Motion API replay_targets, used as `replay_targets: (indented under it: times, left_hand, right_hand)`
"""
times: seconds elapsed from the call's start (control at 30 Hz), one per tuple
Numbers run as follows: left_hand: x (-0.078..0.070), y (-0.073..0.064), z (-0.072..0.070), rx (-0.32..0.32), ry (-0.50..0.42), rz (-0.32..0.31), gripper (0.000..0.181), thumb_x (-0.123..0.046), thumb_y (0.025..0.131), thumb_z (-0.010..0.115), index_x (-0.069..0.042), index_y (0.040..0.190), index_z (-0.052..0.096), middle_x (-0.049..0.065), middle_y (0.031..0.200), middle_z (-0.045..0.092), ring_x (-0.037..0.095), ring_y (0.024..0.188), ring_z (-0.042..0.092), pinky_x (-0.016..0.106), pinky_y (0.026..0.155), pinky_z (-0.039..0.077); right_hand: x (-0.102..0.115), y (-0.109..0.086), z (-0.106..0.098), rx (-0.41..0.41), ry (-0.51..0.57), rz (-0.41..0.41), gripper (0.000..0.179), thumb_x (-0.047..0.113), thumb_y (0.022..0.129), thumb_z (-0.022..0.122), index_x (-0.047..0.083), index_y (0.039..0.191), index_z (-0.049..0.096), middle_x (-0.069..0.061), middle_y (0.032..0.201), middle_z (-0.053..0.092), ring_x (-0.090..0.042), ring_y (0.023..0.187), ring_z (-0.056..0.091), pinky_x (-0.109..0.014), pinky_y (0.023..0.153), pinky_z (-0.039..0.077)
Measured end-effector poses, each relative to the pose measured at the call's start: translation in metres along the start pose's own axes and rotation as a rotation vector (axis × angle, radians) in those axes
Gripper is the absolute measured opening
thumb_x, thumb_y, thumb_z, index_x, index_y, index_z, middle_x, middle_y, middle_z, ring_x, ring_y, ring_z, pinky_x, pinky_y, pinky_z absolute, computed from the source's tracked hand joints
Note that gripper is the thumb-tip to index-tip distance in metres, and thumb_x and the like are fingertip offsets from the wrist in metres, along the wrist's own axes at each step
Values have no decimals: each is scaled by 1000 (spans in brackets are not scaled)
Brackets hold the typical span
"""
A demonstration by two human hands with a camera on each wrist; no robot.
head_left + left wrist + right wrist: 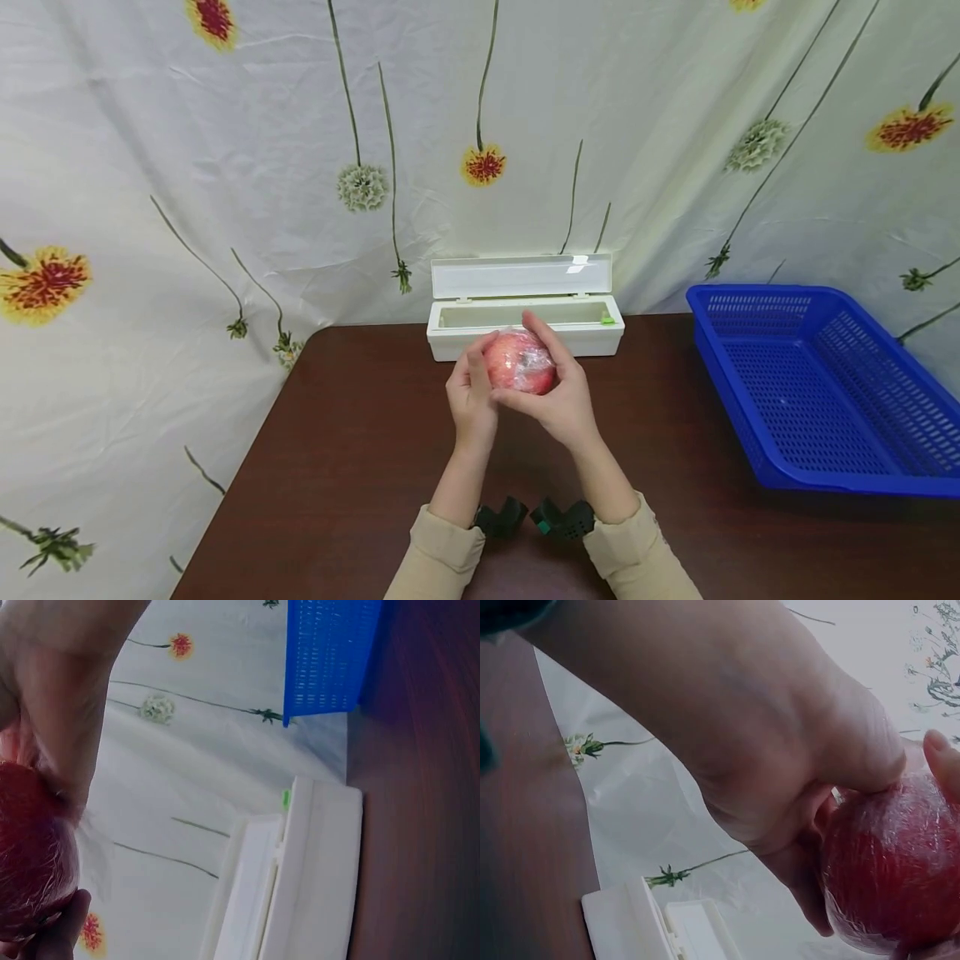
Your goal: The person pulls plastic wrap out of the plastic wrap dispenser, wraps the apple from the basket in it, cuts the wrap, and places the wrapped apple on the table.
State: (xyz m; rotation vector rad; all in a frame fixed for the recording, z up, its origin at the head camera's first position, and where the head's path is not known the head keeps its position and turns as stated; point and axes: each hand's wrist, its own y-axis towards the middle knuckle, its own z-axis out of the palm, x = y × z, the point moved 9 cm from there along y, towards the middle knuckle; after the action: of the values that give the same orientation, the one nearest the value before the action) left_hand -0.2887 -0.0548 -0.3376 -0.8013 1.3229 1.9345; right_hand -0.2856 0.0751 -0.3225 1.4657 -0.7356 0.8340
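Note:
A red apple wrapped in clear cling film is held up above the table, between both hands. The left hand grips its left side, fingers bent against the film. From the right, the right hand curls round the apple with its thumb at the near side and fingers at the far side. In the left wrist view the wrapped apple fills the lower left. Creases in the film show across the apple in the right wrist view.
Behind the hands, a long white box stands with its lid raised; a small green slider sits at its right end. A blue plastic basket is at the right of the dark brown table. A flowered cloth hangs behind.

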Motion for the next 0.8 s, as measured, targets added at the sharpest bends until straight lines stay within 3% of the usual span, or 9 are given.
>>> replay_targets:
  times: [0.23,0.43,0.6,0.8]
  left_hand:
    - [12,-4,-2,-100,-139,-134,65,-52,90,50,7,114,59,8,109,62,20,97,55,27,80,50]
    - [17,-9,2,-154,-265,-200,54,-55,88,51,-7,111,61,8,111,58,23,101,53,28,81,49]
    - [20,-11,6,-157,-308,-245,49,-54,91,46,-11,111,57,7,113,55,22,104,51,28,84,48]
    - [24,-12,12,-110,-330,-267,49,-59,90,43,-16,112,54,6,113,53,21,103,50,26,80,47]
  right_hand:
    - [-6,0,1,-43,103,18,95,-1,62,85,9,144,37,-5,142,42,-20,126,40,-28,95,44]
    - [-9,-1,3,-63,153,52,96,7,65,85,12,145,33,-2,143,40,-22,124,39,-30,93,46]
    - [-10,-1,3,-78,181,72,95,6,65,84,15,145,32,-2,143,40,-22,123,40,-31,93,46]
    - [-13,-1,1,-89,195,104,92,-2,64,82,13,143,37,-5,141,43,-23,121,42,-30,91,47]
